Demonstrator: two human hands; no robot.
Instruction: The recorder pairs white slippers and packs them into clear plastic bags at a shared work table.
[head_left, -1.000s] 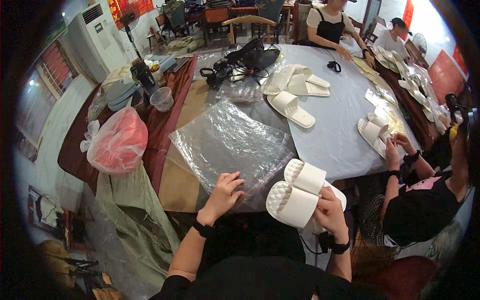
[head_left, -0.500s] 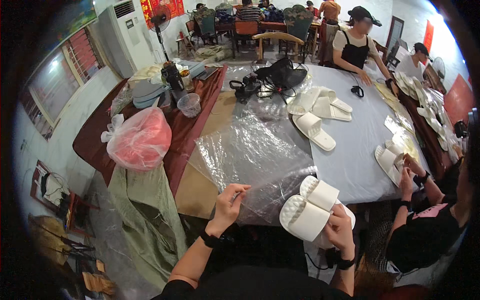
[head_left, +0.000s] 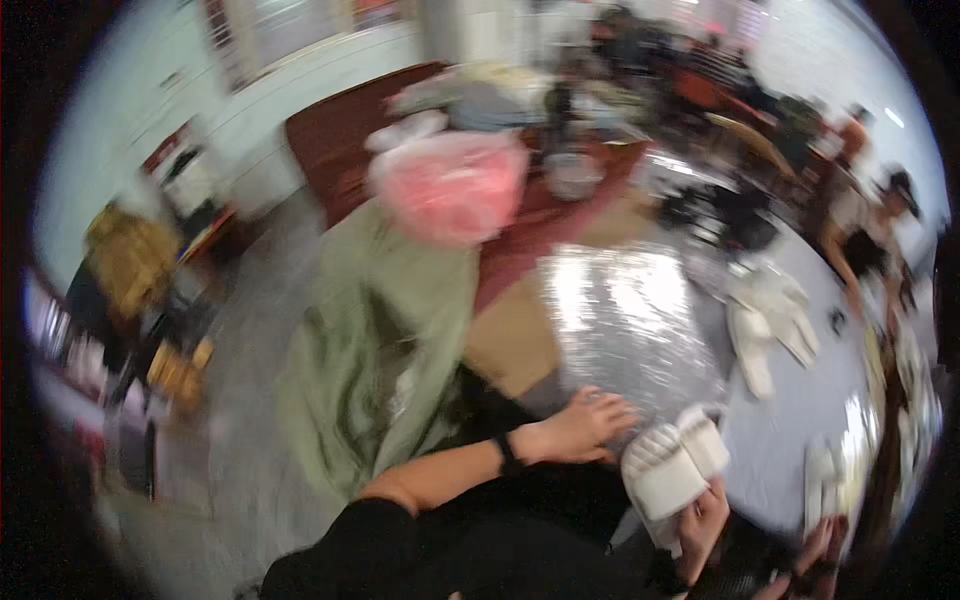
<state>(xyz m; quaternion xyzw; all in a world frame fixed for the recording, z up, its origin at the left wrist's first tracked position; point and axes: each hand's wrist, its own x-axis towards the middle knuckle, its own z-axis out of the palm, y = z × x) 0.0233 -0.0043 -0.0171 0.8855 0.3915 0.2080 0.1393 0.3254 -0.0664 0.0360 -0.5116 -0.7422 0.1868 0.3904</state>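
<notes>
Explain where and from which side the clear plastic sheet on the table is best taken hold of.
Probably pinch the clear plastic sheet at its near edge, coming in low from the near side: it lies thin and spread out, with no handle showing, and that approach avoids reaching across it.

Left hand (head_left: 580,428) palm-down — right hand (head_left: 704,520) curled.

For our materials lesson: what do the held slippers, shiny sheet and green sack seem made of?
Slippers: probably moulded foam or rubber, matt white, bumpy inside. Shiny sheet: likely thin, glossy plastic; bright glints. Green sack: perhaps cloth or woven plastic, dull, creased; blur hides any weave.
</notes>
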